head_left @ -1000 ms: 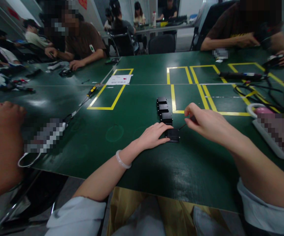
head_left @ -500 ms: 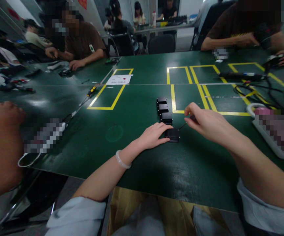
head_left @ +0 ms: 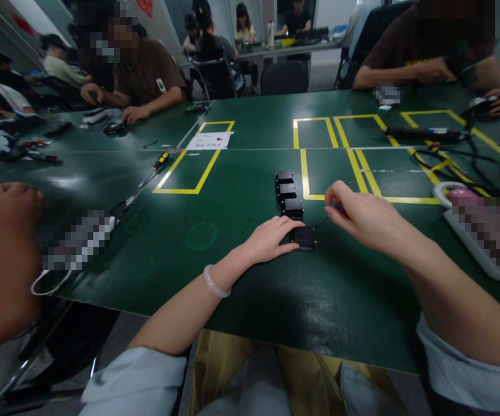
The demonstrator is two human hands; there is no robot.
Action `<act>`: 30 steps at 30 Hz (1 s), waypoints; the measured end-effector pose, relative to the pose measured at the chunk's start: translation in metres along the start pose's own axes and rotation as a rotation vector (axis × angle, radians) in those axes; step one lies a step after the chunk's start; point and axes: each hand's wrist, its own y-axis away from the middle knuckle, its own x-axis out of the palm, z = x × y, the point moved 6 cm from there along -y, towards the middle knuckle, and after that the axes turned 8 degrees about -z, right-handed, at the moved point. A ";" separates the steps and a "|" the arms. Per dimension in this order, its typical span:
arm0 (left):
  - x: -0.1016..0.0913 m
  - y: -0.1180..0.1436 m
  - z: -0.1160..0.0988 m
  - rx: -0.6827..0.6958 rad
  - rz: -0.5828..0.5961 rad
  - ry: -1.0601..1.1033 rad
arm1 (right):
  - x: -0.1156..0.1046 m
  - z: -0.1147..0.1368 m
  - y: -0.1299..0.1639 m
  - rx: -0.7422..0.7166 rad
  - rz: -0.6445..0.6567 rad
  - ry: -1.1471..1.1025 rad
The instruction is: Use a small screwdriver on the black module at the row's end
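On the green table (head_left: 215,231), hands pin a black module (head_left: 305,238).

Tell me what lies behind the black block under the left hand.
Behind the nearest black block three more black blocks lie in a row. The left hand covers its left edge.

Our left hand (head_left: 271,238) and right hand (head_left: 365,216) are bare, with no gloves or rings that we can make out. On our left wrist, just behind the hand, sits a smooth, pale, translucent bangle (head_left: 215,282). Both forearms are uncovered up to the elbows. There our sleeves begin: light grey-white cloth, pushed up and bunched, the left sleeve (head_left: 137,381) below the near edge of the desk (head_left: 232,190), the right sleeve (head_left: 470,375) at that edge's right end. Between them our lap shows mustard-yellow fabric (head_left: 302,370).
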 end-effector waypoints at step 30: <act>0.000 0.000 0.000 -0.001 -0.003 0.009 | 0.001 0.003 0.001 -0.038 0.001 0.012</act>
